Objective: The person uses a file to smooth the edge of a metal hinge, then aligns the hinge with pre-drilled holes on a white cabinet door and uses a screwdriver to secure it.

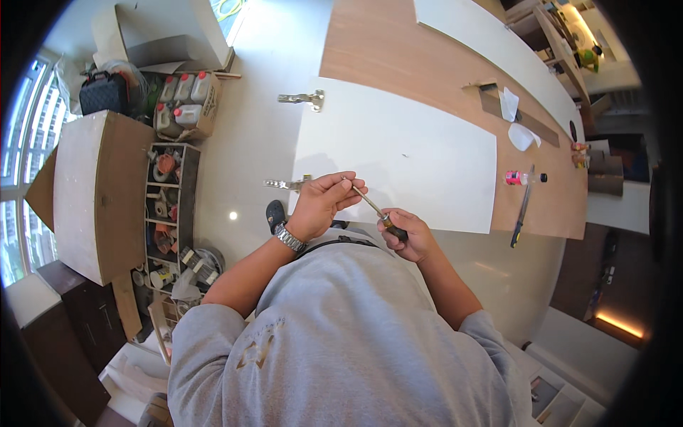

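My right hand (409, 235) is closed round the dark handle of a screwdriver (371, 204), whose metal shaft slants up to the left. At the tip of that shaft, the fingers of my left hand (324, 203) are pinched together. Whether a screw sits between them is too small to tell. Both hands are over the near edge of a white panel (405, 153). Two metal cabinet hinges stick out from the panel's left edge: a far hinge (313, 99), and a near hinge (284, 184) just beside my left hand, which partly hides it.
The panel lies on a brown board (384, 53). To the right are a small pink-labelled bottle (514, 178), a long tool with a black and yellow handle (523, 213) and white scraps (523, 136). At left stand a box of jugs (188, 107) and a cluttered shelf (171, 199).
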`<state>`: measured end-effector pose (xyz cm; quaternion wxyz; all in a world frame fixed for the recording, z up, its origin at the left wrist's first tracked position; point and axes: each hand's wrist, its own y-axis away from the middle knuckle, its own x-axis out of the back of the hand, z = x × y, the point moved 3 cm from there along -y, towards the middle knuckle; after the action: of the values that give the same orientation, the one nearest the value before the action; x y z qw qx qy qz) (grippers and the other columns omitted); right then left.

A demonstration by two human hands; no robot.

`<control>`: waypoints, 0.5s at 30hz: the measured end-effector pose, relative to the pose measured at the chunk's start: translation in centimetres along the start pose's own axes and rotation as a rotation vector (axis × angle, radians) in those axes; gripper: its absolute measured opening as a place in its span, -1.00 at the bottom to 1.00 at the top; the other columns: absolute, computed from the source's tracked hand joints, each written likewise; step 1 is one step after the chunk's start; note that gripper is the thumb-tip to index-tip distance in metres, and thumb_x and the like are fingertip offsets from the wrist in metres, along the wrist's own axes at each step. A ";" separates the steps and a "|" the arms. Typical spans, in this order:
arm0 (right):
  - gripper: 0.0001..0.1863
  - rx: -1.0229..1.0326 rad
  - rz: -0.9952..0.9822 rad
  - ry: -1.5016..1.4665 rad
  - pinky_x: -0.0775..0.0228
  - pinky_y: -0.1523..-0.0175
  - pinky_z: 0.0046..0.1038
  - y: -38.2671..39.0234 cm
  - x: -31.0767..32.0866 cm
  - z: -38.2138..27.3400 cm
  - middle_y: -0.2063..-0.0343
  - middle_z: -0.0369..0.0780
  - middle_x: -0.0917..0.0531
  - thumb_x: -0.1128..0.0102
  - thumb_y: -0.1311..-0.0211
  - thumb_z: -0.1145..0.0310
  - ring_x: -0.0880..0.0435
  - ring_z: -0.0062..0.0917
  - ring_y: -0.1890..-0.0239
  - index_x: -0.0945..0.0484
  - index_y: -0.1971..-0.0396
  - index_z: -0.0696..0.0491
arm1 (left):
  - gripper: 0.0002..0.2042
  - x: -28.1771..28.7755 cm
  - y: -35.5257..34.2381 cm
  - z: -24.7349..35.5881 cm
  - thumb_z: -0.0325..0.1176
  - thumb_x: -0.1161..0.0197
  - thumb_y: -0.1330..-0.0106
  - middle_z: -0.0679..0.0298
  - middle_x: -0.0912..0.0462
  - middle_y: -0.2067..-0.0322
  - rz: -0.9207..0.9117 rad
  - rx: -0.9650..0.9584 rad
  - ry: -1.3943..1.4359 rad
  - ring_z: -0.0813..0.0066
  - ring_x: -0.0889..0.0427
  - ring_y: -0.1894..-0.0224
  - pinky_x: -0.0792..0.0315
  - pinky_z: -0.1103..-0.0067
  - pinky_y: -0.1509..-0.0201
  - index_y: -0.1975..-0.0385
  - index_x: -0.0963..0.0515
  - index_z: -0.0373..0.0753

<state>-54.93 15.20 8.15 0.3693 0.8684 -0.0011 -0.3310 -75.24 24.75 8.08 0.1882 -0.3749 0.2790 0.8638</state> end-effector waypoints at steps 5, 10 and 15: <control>-0.67 -0.053 -0.192 -0.189 -0.16 0.61 -0.66 1.0 5.1 -0.3 0.36 -0.19 -0.61 -0.06 -0.37 0.21 -0.42 -0.62 0.57 -0.48 0.09 0.18 | -0.76 -3.5 -2.2 -3.6 -0.49 -0.16 -0.37 0.04 -0.66 0.16 0.075 -0.045 -0.185 0.27 -0.68 0.08 -0.63 0.49 -0.01 0.02 -0.47 -0.44; -0.65 -0.069 -0.152 -0.139 -0.30 0.48 -0.61 1.2 8.2 -1.5 0.35 -0.19 -0.61 -0.07 -0.37 0.20 -0.48 -0.60 0.48 -0.48 0.06 0.17 | -0.81 -6.5 -3.5 -5.3 -0.50 -0.21 -0.34 0.05 -0.68 0.22 0.104 -0.115 -0.231 0.29 -0.70 0.14 -0.66 0.49 0.07 0.12 -0.48 -0.44; -0.63 -0.031 -0.212 -0.087 -0.40 0.32 -0.50 0.3 9.3 -1.6 0.30 -0.19 -0.63 -0.03 -0.41 0.20 -0.57 -0.54 0.35 -0.46 0.00 0.18 | -0.85 -8.5 -4.0 -5.2 -0.50 -0.26 -0.30 0.07 -0.69 0.26 0.133 -0.208 -0.384 0.37 -0.72 0.20 -0.66 0.54 0.12 0.24 -0.47 -0.40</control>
<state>-46.72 13.67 3.86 0.3453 0.8427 0.0798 -0.4053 -64.75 23.59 10.17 0.1407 -0.2016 0.1716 0.9540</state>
